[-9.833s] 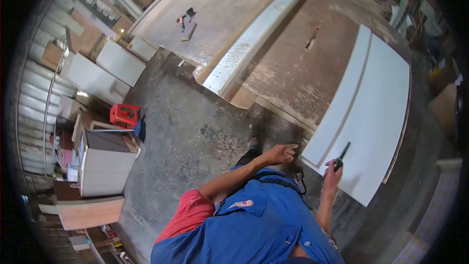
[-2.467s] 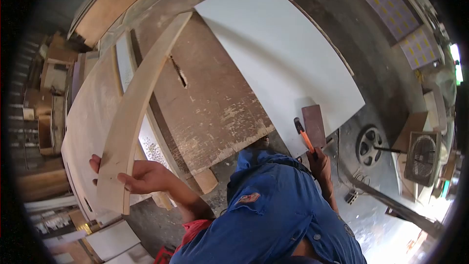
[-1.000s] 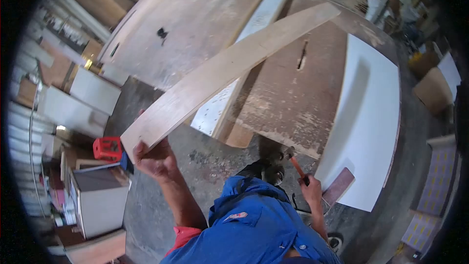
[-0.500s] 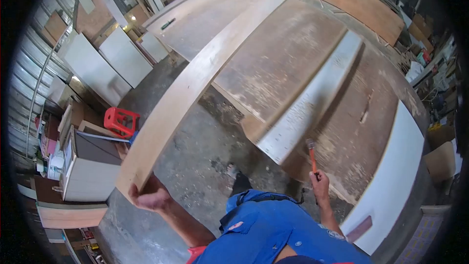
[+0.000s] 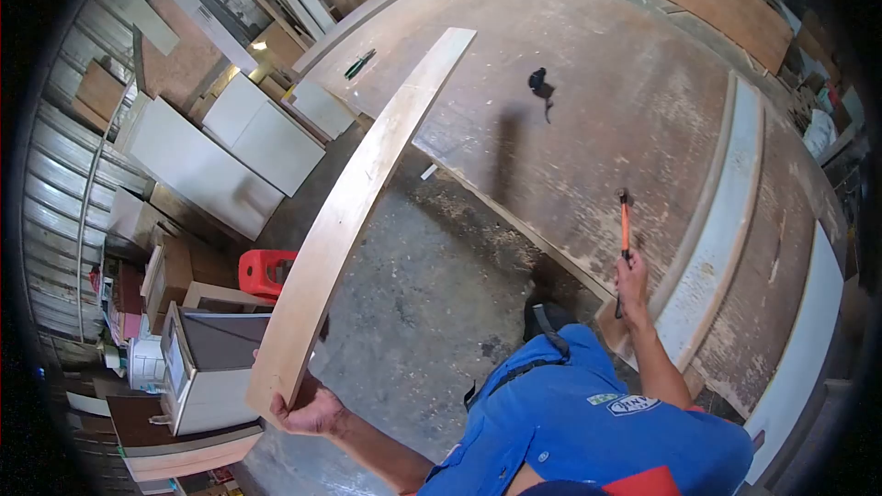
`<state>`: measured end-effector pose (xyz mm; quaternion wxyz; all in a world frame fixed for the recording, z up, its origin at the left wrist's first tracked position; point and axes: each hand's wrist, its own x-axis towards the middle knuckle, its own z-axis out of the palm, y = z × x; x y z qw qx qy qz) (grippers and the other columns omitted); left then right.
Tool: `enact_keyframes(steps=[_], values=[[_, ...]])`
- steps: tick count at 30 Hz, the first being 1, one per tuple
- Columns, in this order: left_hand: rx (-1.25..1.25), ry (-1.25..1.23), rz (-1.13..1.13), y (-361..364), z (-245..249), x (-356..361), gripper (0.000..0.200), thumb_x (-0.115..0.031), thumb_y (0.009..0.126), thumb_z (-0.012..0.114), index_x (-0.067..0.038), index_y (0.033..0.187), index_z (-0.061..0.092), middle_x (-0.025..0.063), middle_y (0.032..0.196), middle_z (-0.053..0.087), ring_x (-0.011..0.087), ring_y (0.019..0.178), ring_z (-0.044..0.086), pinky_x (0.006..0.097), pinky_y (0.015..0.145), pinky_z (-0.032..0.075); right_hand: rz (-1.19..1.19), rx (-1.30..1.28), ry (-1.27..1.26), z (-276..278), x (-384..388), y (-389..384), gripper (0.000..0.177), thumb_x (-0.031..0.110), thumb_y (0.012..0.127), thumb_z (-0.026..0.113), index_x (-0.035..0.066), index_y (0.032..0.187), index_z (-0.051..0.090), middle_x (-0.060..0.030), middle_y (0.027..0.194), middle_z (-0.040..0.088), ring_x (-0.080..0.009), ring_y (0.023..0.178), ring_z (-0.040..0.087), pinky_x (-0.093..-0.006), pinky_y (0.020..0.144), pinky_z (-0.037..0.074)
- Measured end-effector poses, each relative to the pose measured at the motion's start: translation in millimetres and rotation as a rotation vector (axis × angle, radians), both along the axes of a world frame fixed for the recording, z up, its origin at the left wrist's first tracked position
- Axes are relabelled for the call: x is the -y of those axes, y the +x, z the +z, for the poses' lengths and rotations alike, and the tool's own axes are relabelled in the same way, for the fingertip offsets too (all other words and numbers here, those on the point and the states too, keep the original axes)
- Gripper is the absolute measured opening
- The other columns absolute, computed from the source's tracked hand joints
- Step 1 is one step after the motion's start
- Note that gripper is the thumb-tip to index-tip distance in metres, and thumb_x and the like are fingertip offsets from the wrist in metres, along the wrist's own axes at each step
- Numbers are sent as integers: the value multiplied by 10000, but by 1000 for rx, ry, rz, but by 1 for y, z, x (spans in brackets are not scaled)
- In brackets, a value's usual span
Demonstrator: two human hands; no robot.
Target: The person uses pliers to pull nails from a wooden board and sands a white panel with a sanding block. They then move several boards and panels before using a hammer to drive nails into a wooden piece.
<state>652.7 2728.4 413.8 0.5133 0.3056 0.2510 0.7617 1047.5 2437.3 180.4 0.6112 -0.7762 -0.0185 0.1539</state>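
My left hand (image 5: 314, 409) grips the near end of a long pale wooden board (image 5: 344, 211), thumb on its upper side. The board slants up and away, and its far end overlaps the edge of the big worktable (image 5: 588, 138). In my right hand (image 5: 632, 285) is a hammer (image 5: 626, 225) with an orange handle, fingers wrapped round the lower grip. The hammer's head points away from me over the worn tabletop. Right beside that hand lies a long white-topped piece with wooden edges (image 5: 717, 239).
A small black object (image 5: 537, 83) and a green-handled tool (image 5: 360, 62) lie on the table. A white panel (image 5: 799, 349) lies along its right side. To the left stand a red stool (image 5: 262, 271), a cabinet (image 5: 220, 358) and leaning white panels (image 5: 197, 152).
My view has turned left, so the table and its white-topped piece sit further right. The board's far end now reaches less far over the table, and the black object has come into sight.
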Motion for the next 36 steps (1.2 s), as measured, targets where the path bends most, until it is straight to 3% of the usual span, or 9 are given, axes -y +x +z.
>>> enact_keyframes(steps=[7,9,10,13,23,27,30,32,36], values=[[88,-13,-155,67,-12,-163,673,-152,752,544,49,1370,368,199,1375,462,340,1289,427,491,1067,363,-95,299,-332,-56,-127,124,280,126,886,538,28,1148,528,-36,741,573,-171,644,568,-337,590,443],[75,-44,-173,91,-9,-209,663,-151,756,540,46,1367,374,199,1378,459,341,1290,426,495,1067,363,-176,343,-595,-49,-174,145,351,110,875,544,27,1214,505,-157,952,627,-301,877,621,-423,749,476],[94,-68,-167,92,-12,-234,661,-151,759,538,36,1371,372,202,1396,441,341,1295,422,492,1068,365,-106,252,-808,-43,-191,154,458,100,865,556,5,1304,469,-225,1309,490,-371,1235,460,-454,1006,377],[23,-91,-172,123,4,-286,647,-165,745,534,18,1352,403,204,1401,442,327,1305,413,471,1087,326,4,642,-776,-13,-273,174,462,87,841,575,21,1289,483,-210,1374,427,-380,1303,373,-463,1062,308],[-98,-461,-83,88,-64,-541,479,-219,846,609,-8,1261,496,137,1211,590,284,1092,593,442,935,505,490,665,113,134,-694,154,272,175,903,585,43,1140,598,-95,1037,650,-195,987,610,-339,848,467],[-165,-546,-120,75,-114,-654,385,-254,860,647,-39,1172,575,109,1122,644,246,1019,633,406,849,546,596,438,59,120,-867,165,369,309,895,583,12,1113,591,-208,1008,655,-315,1015,622,-383,857,477],[-178,-606,-280,82,-124,-710,405,-231,862,650,-44,1207,550,101,1127,638,244,1011,633,407,857,542,538,299,-412,79,-981,188,632,480,851,594,45,1298,489,-224,1053,651,-326,1065,613,-418,885,471],[-136,-630,-330,91,-133,-740,404,-221,865,639,-52,1220,543,102,1131,635,250,1010,632,412,858,541,459,-13,-648,46,-1042,208,952,596,783,612,106,1486,198,-243,1221,571,-375,1119,573,-452,914,463],[-73,-558,-436,99,-144,-782,400,-230,890,583,-33,1236,538,95,1171,620,246,1071,604,421,939,483,392,-5,-964,13,-1086,206,1113,566,762,657,180,1506,-77,-309,1408,298,-437,1231,445,-500,954,437]])
